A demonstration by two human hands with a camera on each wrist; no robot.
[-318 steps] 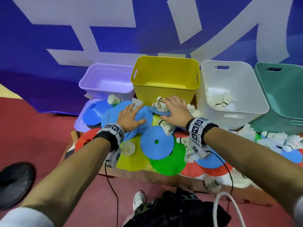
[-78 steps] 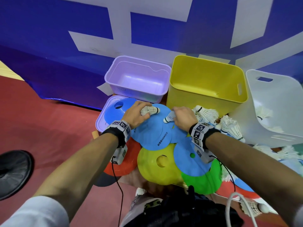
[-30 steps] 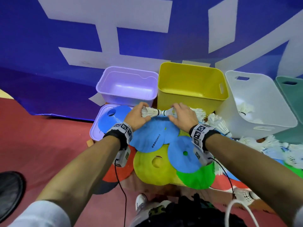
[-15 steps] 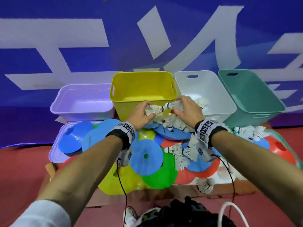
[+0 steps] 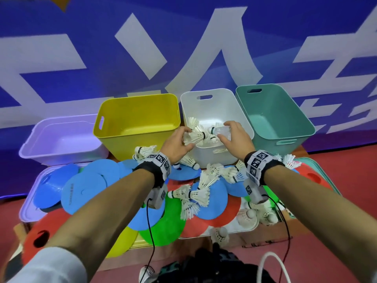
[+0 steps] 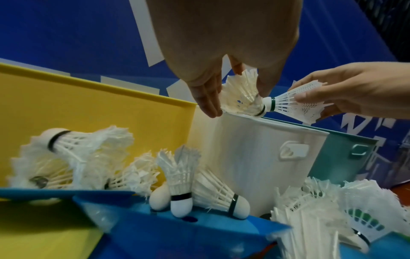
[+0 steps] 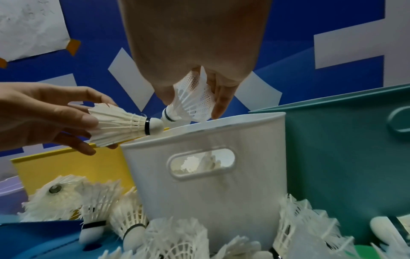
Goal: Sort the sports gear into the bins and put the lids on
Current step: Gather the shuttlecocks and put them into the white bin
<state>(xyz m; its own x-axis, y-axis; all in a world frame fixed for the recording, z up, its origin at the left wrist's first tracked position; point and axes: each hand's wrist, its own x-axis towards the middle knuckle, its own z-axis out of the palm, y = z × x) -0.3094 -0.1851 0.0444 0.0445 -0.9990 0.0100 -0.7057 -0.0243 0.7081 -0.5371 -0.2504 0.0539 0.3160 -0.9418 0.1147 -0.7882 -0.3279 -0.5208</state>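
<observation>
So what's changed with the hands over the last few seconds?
Both hands carried a shuttlecock each from the disc pile up over the white bin: left hand holds a feather shuttlecock, right hand a plastic shuttlecock. Neither is released yet. Bins and discs stayed put.

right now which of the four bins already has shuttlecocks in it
The white bin, between the yellow bin and the teal bin; those and the purple bin look bare.

No word or number can be read. The blue banner (image 5: pixel 204 48) behind the bins bears large white strokes, cut off by the frame. A blue disc (image 5: pixel 83 193) at 8 o'clock carries small print, too blurred to read.
</observation>
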